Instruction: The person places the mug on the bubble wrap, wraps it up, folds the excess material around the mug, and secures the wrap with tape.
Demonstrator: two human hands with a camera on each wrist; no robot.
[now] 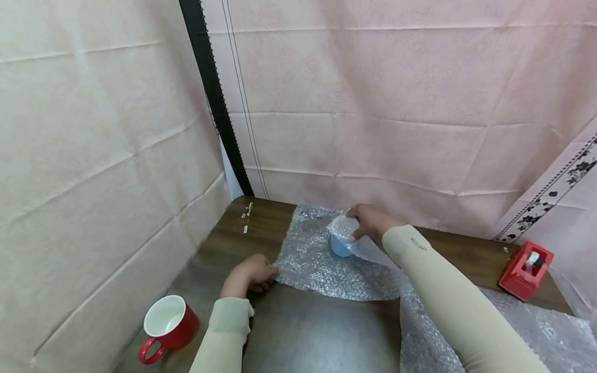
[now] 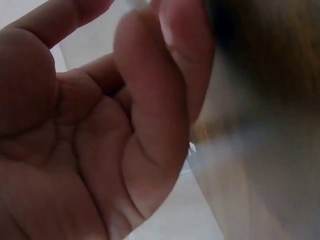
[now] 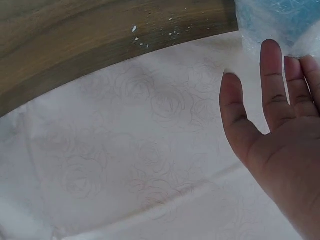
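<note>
The table (image 1: 322,326) carries bubble wrap (image 1: 303,259), a mug (image 1: 184,331), a tape dispenser (image 1: 519,280).

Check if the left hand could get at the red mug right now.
Likely yes: the red mug stands upright beside the left sleeve, nothing visible between them; the left hand would need to let go of the bubble wrap first.

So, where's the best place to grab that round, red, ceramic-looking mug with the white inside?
Probably by its looped red handle, with the left hand, once free, coming from the near left: the mug stands mouth up, and the handle juts out that way, leaving a finger hole.
</note>
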